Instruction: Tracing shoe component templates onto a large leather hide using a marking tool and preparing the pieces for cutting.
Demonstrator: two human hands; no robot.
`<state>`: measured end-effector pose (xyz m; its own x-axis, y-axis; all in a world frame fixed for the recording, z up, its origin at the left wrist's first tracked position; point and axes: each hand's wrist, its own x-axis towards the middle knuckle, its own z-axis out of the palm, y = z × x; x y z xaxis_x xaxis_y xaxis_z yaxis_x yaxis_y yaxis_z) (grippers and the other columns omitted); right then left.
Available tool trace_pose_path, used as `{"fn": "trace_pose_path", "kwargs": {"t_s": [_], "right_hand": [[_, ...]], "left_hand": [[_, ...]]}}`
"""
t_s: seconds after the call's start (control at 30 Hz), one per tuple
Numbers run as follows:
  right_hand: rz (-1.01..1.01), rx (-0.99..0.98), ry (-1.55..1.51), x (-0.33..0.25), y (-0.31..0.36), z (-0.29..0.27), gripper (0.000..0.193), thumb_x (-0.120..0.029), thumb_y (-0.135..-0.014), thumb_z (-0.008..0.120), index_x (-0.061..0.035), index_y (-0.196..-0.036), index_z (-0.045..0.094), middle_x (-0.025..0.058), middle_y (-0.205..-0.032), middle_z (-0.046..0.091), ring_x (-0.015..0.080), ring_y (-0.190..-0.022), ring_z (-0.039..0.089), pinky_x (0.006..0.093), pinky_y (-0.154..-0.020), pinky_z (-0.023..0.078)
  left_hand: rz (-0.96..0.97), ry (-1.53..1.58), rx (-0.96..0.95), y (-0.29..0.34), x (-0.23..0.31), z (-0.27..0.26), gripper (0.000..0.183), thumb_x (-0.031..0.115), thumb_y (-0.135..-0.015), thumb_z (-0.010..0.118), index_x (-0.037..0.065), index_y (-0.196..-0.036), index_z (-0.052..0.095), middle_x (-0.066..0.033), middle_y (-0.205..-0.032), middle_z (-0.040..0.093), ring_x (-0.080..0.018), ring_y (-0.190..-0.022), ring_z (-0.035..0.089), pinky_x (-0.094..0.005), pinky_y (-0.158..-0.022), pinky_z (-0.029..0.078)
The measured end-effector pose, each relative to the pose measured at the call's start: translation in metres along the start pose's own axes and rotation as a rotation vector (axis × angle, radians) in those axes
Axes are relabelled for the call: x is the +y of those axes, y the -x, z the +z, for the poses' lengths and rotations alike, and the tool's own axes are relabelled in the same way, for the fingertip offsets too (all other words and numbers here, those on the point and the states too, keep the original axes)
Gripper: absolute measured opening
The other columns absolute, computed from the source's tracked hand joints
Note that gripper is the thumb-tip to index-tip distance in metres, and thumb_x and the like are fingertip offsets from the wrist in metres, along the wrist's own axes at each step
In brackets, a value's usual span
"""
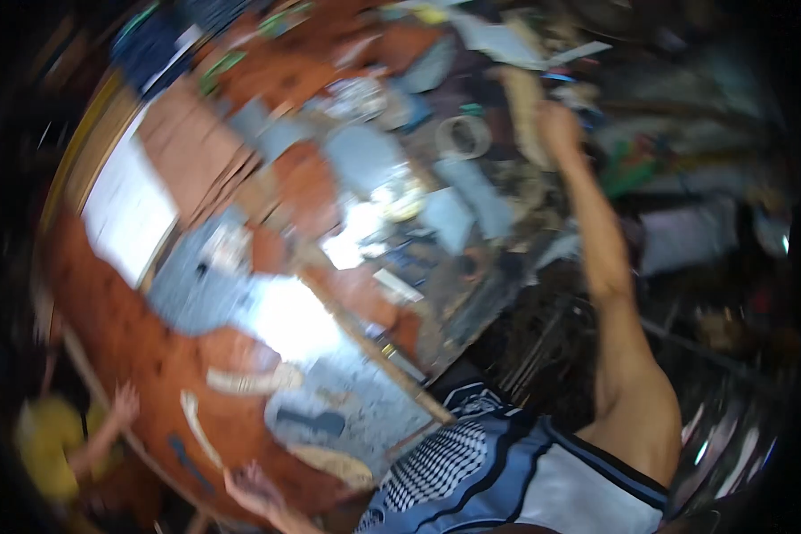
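My right arm stretches far out over the cluttered table, and my right hand [560, 132] is at the edge of a long, tan, curved pattern piece [527, 111]. Motion smears the fingers, but they look closed on its edge. Low on the left, my left hand [254, 491] rests with fingers apart on a large reddish-brown leather hide [142, 356]. Just beyond it lies a narrow pale strip [201, 429]. A cream curved piece [254, 381], a dark grey shape [311, 422] and a tan piece [334, 465] lie close by.
A metal-looking sheet [374, 445] lies before me beside a wooden strip [374, 345]. Grey and brown scraps, a ring-shaped roll [463, 137] and stacked brown sheets [191, 147] crowd the far table. At left, a person in yellow [49, 445] has a hand [125, 405] at the hide's edge.
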<state>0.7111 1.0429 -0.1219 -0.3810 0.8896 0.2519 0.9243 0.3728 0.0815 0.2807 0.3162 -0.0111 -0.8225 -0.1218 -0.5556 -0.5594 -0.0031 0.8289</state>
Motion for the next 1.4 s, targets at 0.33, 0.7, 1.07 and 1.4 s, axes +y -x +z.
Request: {"fn": "trace_pose_path", "kwargs": {"t_s": [0.33, 0.7, 1.07, 1.4], "right_hand": [[-0.627, -0.027, -0.705, -0.304, 0.1, -0.09, 0.008, -0.01, -0.087, 0.069, -0.003, -0.09, 0.069, 0.014, -0.082, 0.064, 0.0344, -0.075, 0.063, 0.0424, -0.066, 0.049], [-0.891, -0.222, -0.941, -0.449, 0.186, -0.14, 0.01, -0.004, -0.085, 0.069, -0.0004, -0.094, 0.068, 0.0136, -0.08, 0.061, 0.0331, -0.071, 0.061, 0.0413, -0.065, 0.049], [-0.978, -0.183, -0.836, -0.452, 0.202, -0.141, 0.008, -0.006, -0.082, 0.072, -0.0031, -0.088, 0.069, 0.0113, -0.077, 0.062, 0.0296, -0.07, 0.062, 0.04, -0.064, 0.049], [-0.587, 0.07, -0.539, -0.401, 0.041, -0.058, 0.015, -0.012, -0.084, 0.064, -0.0033, -0.095, 0.071, 0.0185, -0.083, 0.063, 0.0391, -0.082, 0.061, 0.048, -0.073, 0.05]], "left_hand": [[0.335, -0.636, -0.133, 0.01, -0.045, 0.034, 0.037, 0.025, -0.104, 0.042, -0.003, -0.088, 0.061, -0.0046, -0.078, 0.058, -0.0135, -0.07, 0.051, -0.0309, -0.061, 0.042], [0.353, -0.648, -0.116, -0.017, -0.053, -0.016, 0.035, 0.028, -0.099, 0.057, 0.0, -0.08, 0.064, -0.0042, -0.06, 0.049, -0.0093, -0.058, 0.047, -0.0323, -0.053, 0.04], [0.764, -1.027, 0.238, -0.109, 0.011, -0.055, 0.041, 0.03, -0.101, 0.049, 0.0, -0.079, 0.067, -0.0226, -0.08, 0.065, -0.0384, -0.071, 0.062, -0.0473, -0.065, 0.046], [1.016, -1.138, -0.275, -0.132, -0.037, 0.169, 0.045, 0.035, -0.102, 0.05, 0.001, -0.129, 0.057, -0.0265, -0.144, 0.045, -0.0443, -0.136, 0.037, -0.05, -0.114, 0.028]]}}
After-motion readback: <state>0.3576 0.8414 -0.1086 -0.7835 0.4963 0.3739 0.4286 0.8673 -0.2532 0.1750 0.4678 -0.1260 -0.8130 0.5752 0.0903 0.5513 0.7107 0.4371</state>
